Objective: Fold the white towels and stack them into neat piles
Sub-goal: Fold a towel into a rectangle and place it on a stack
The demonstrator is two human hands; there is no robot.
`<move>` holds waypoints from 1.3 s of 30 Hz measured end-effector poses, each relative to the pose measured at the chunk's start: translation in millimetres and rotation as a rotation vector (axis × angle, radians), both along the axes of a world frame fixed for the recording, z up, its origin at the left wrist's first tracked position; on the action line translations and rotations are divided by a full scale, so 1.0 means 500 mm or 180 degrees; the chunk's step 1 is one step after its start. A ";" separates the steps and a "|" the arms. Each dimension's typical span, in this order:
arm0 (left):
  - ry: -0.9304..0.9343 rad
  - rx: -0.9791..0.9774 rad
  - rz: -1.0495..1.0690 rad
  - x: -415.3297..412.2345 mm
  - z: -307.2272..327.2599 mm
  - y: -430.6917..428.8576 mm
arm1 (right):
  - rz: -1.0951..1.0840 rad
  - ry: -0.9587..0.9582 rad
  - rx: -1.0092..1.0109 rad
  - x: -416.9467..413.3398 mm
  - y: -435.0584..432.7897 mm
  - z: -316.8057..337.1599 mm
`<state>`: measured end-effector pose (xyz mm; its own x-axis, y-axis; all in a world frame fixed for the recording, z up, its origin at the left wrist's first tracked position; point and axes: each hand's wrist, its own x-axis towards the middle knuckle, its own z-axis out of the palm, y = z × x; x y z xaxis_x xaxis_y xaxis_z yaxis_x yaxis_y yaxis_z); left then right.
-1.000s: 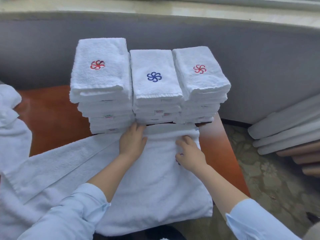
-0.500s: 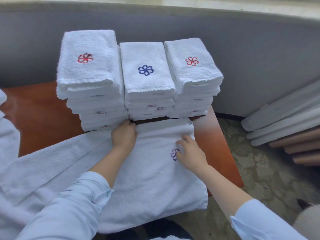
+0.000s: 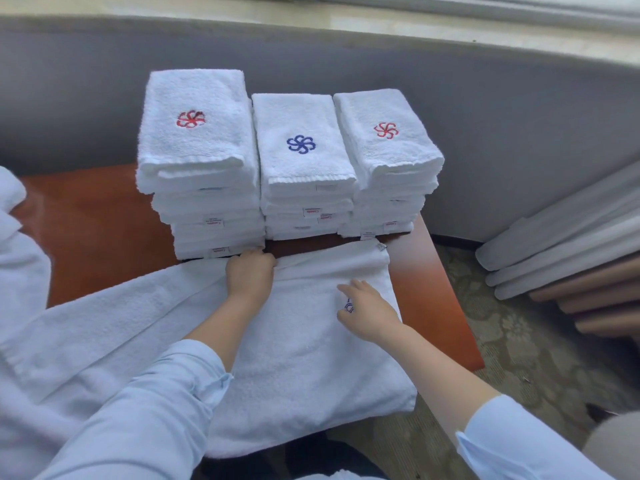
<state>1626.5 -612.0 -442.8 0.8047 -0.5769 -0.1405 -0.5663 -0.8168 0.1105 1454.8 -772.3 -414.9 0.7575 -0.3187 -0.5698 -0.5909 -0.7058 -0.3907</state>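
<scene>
Where the brown surface (image 3: 93,230) meets the left edge of view, loose white towels (image 3: 20,258) lie heaped, and a further towel strip (image 3: 114,320) runs diagonally from them toward the centre. The left arm, in a light blue sleeve (image 3: 145,410), extends forward over this strip. The left hand (image 3: 250,275) sits at the far edge of the working towel (image 3: 311,368), knuckles up, fingers curled over that edge and gripping it, just beside the base of the left stack (image 3: 197,140). The working towel lies flat on the surface, its near portion hanging over the front edge. Behind it stand three stacks of folded white towels, side by side. The left stack reaches highest in view and carries a red emblem on top, the middle stack (image 3: 301,143) carries a blue emblem, and the right stack (image 3: 384,133) carries a red emblem. Small labels show on the folded edges facing the person. The right hand (image 3: 367,313) rests palm down on the working towel, fingers straight and slightly spread, partly covering a blue emblem (image 3: 348,306). The two hands are apart, with a span of towel between them. A grey upholstered backrest (image 3: 519,140) rises behind the stacks. To the right, on the patterned carpet (image 3: 519,348), long grey and brown panels (image 3: 571,251) lie stacked.
</scene>
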 end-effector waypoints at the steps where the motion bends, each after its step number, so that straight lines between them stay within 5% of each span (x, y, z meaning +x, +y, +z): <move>1: -0.0002 -0.0029 0.0003 0.000 0.000 0.001 | -0.0028 -0.0047 0.0049 0.000 0.005 0.004; 8: -0.0309 -0.0966 -0.0145 -0.027 0.036 0.014 | 0.0123 -0.1320 -0.0433 0.052 0.022 0.046; 16: -0.0233 -0.1509 -0.0614 -0.057 0.090 0.086 | 0.0814 -0.1131 -0.0873 0.122 0.019 0.039; 21: -0.0221 -0.1482 -0.0580 -0.063 0.112 0.100 | 0.1379 -0.0814 -0.1594 0.110 -0.025 0.064; 25: -0.0177 -0.1463 -0.0443 -0.064 0.123 0.091 | 0.1138 -0.0970 -0.2056 0.087 -0.072 0.098; 39: 0.0442 -0.0752 -0.0853 -0.114 0.072 0.141 | 0.0792 -0.0956 -0.1616 -0.047 -0.037 0.048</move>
<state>1569.3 -541.6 -407.0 0.6035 -0.7938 -0.0756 -0.7227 -0.5846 0.3688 1431.2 -790.9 -391.1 0.9468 -0.2871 -0.1453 -0.3022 -0.9485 -0.0948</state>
